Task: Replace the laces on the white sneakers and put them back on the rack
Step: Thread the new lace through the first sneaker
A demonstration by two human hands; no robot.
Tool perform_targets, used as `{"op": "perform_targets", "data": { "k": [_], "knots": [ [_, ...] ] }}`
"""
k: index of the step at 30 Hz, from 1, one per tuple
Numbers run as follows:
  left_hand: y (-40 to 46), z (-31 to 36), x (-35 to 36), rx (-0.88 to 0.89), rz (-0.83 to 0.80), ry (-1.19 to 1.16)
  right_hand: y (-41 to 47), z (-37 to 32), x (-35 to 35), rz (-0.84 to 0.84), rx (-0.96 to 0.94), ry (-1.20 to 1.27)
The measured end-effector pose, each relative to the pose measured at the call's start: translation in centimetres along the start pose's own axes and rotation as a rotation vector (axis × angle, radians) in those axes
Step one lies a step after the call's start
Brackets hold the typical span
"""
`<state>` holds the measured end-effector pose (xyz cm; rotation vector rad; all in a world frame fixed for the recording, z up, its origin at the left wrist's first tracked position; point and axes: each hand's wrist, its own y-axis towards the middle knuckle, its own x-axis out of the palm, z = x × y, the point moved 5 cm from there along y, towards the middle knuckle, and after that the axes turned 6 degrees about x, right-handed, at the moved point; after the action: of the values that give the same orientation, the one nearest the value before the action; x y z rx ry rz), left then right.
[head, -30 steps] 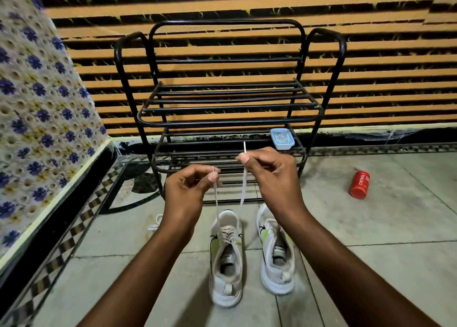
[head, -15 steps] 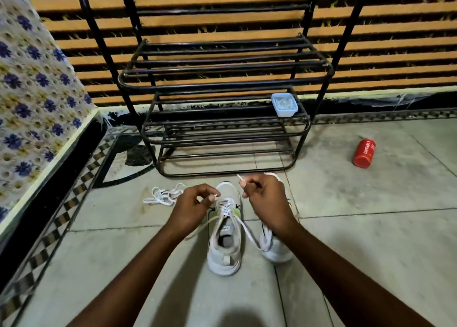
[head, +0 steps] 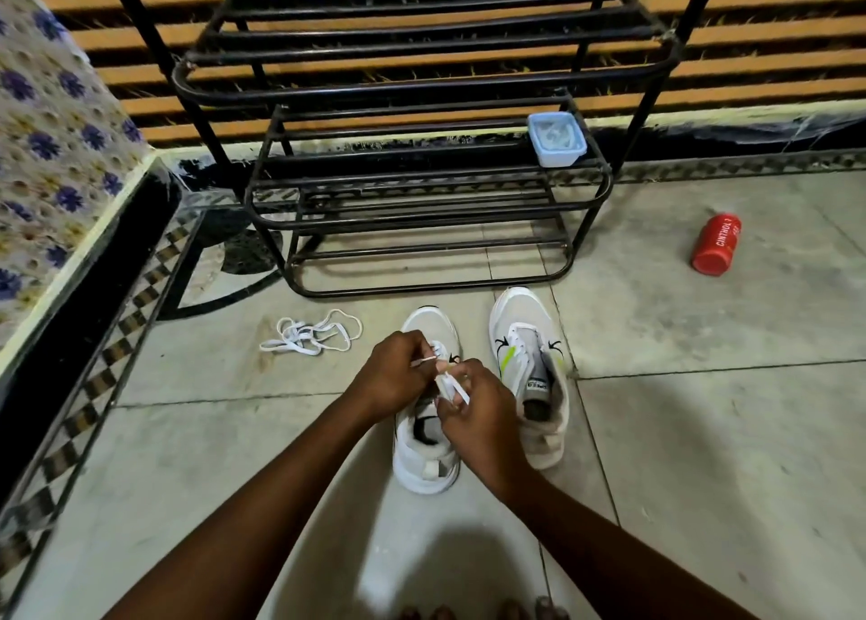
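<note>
Over the near sneaker (head: 425,460) on the floor, left hand (head: 391,375) and right hand (head: 478,413) each pinch a lace (head: 452,385) end: lacing step, probably tying next. Second sneaker (head: 532,366) beside it unlaced; spare lace (head: 311,336) left; rack (head: 421,188) beyond.

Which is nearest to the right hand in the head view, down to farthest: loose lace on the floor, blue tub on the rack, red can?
From the right hand:
1. Loose lace, on the floor to its left, beside the left sneaker.
2. Blue tub, ahead on the rack's middle shelf, right end.
3. Red can, lying on the floor far to the right.
</note>
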<state>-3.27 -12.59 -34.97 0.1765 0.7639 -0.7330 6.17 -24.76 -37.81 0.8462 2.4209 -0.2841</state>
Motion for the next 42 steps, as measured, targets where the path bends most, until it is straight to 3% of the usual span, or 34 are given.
{"op": "perform_targets", "data": {
  "k": [4,9,15,21,26,30,33,36,39,42],
  "knots": [
    [0.2,0.6,0.3,0.119,-0.103,0.279,-0.5,-0.1,0.1,0.052,-0.022,-0.009],
    [-0.7,1.2,1.3,0.203,-0.101,0.593,-1.0,-0.2,-0.1,0.112,-0.027,-0.014],
    [-1.1,0.0,1.2,0.231,-0.1,0.4,-1.1,0.2,0.4,0.111,-0.01,-0.062],
    [-2.6,-1.3,1.6,0.267,0.128,0.04,-1.4,0.5,0.9,0.148,0.095,-0.06],
    [-3.4,-2.2,2.0,0.174,0.189,-0.016,-1.1,0.6,1.0,0.143,0.118,-0.052],
    [-3.6,-2.5,0.7,0.05,0.107,-0.12,-1.1,0.2,0.8,0.153,0.045,-0.09],
    [-3.8,-3.0,0.1,0.013,0.03,-0.113,-1.0,0.0,0.8,0.152,0.025,-0.11],
    [-3.9,-2.4,-0.9,0.079,0.075,-0.064,-0.9,0.0,0.8,0.153,0.001,-0.149],
    [-4.1,0.1,-2.7,0.261,0.183,0.133,-0.9,-0.1,1.0,0.126,-0.008,-0.165],
    [-4.2,2.3,-4.2,0.291,0.271,0.413,-0.8,-0.5,1.2,0.104,-0.02,-0.187]
  ]
}}
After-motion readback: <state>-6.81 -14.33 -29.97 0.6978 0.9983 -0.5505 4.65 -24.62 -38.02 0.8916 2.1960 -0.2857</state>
